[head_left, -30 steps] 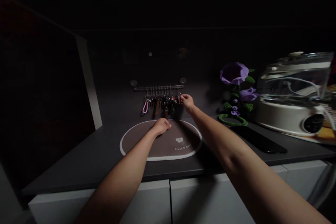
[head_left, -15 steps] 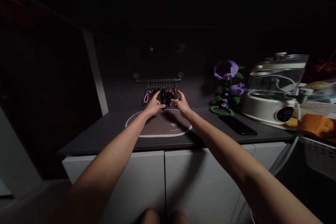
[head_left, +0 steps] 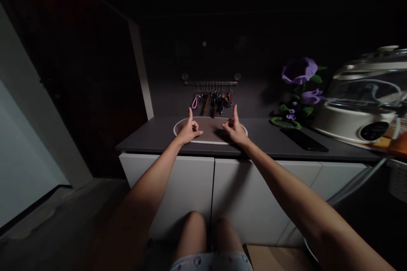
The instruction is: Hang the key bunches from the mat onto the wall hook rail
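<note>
My left hand (head_left: 188, 130) hovers over the left part of a brown oval mat (head_left: 211, 123) with a white border. Its index finger points up, its thumb reaches inward and the other fingers curl; nothing is held. Over the mat's right part, my right hand (head_left: 236, 130) makes a similar shape, also without anything in it. Beyond both hands, a bunch of keys (head_left: 215, 102) hangs from hooks on a wall rail (head_left: 211, 83). A pink strap loop (head_left: 194, 102) dangles at the left end of the row. Neither hand touches the keys.
On the dark countertop (head_left: 149, 133), a purple flower decoration (head_left: 300, 72) with a green ring base stands to the right. A black phone-like slab (head_left: 303, 139) lies before it. Farther right is a white appliance (head_left: 343, 120) with a clear top. White cabinet doors (head_left: 181, 182) are below.
Both hands have drawn back from the hanging keys toward me, index fingers now raised. The view has shifted left and down, bringing my knees and more floor into sight.
</note>
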Demonstrator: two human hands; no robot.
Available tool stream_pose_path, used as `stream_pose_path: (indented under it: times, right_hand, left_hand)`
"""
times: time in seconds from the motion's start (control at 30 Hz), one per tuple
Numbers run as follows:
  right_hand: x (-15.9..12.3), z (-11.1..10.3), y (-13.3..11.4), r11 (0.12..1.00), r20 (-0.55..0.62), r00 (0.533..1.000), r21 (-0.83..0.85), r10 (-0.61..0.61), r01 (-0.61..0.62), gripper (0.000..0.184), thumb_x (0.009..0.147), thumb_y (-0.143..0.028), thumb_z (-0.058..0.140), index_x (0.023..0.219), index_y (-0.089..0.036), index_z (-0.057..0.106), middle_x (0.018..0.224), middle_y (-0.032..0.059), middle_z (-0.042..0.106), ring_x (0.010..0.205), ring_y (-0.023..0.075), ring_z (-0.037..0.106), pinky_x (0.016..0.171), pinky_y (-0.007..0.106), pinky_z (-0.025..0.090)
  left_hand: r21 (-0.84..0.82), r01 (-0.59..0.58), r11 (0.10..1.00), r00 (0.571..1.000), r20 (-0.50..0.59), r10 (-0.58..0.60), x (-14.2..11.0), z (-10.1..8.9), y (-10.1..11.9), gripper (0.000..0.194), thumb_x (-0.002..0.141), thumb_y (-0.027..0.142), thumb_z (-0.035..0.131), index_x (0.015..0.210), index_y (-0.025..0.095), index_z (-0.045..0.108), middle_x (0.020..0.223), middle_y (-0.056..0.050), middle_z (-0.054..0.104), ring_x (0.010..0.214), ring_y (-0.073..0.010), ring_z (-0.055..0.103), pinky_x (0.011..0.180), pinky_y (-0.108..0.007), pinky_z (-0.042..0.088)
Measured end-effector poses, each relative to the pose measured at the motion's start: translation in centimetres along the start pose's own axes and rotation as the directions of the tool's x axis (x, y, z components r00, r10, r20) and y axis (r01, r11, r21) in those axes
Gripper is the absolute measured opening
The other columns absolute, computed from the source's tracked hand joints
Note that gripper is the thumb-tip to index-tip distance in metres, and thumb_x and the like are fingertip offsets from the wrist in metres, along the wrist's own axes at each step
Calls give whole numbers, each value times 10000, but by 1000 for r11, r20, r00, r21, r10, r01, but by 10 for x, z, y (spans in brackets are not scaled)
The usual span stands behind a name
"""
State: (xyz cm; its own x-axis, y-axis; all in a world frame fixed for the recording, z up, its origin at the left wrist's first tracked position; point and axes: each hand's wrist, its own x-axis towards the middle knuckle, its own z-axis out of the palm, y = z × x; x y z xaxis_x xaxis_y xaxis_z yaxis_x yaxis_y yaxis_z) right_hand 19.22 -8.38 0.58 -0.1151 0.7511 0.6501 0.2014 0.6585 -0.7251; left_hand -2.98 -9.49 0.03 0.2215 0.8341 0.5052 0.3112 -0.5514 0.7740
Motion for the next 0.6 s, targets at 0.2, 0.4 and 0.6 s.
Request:
stream_pose_path:
  times: [0.2, 0.4, 0.6]
  right_hand:
    - [-2, 1, -5, 1000, -14, 1000, -24, 6, -7, 805, 683, -362, 614, 1370, -187, 232, 683, -13, 569, 594, 132, 459, 674, 282, 402]
    - [2, 1, 1, 997, -32, 997, -30, 71, -72, 757, 684, -335, 610, 1355, -215, 283, 674, -24, 557, 621, 134, 485, 720, 316, 419]
    - [55, -22, 33, 985, -157, 983, -122, 99, -119, 554, 652, -441, 637, 1133, -184, 541, 987, 78, 591, 910, 198, 532, 870, 381, 404]
  left_hand:
    - [-29, -9, 1000, 1000, -6, 9, -3, -1, 1, 1094, 648, 154, 623, 1350, 225, -214, 661, 89, 451, 588, -49, 426, 641, -161, 373]
    - [-102, 77, 992, 996, -37, -81, 3, 1, -10, 1096, 666, 213, 652, 1358, 233, -197, 681, 74, 490, 596, -53, 457, 628, -167, 389]
    - [-52, 230, 972, 929, -286, -235, 55, -21, -26, 1062, 592, 406, 713, 1400, 169, 65, 1105, -103, 538, 985, -169, 511, 805, -257, 406]
